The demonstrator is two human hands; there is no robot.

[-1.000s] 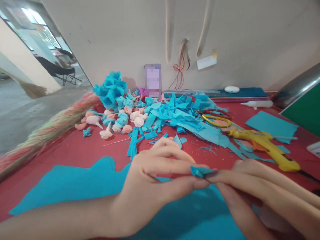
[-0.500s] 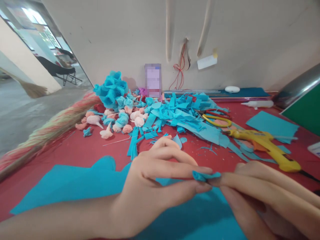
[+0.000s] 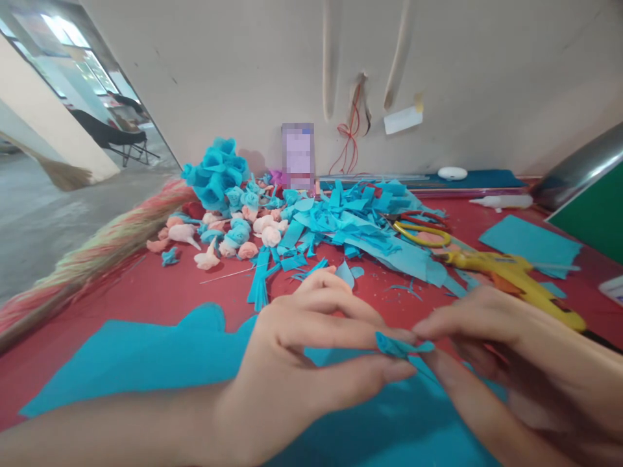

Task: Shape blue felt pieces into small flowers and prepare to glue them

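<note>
A small rolled piece of blue crepe paper [image 3: 393, 346] is pinched between the thumb and fingers of my left hand [image 3: 302, 353]. Its narrow end points right, toward my right hand [image 3: 501, 350]. The right thumb and index finger close around that end, with the other fingers curled behind. A thin dark line, perhaps a wire, runs down from the paper by my right thumb. Below both hands lies a large blue crepe paper sheet [image 3: 146, 353] with a scalloped upper edge.
Cut blue strips [image 3: 341, 220] and pink and blue paper flowers [image 3: 238, 233] are heaped behind my hands. Yellow-handled scissors [image 3: 423, 235] and a yellow glue gun [image 3: 516, 275] lie at right. A phone [image 3: 298, 155] leans on the wall. A broom [image 3: 97, 240] borders the left side.
My right hand has lifted and turned, its index finger now above the paper's end and thumb below. The left hand stays nearly in place, the paper tilting slightly.
</note>
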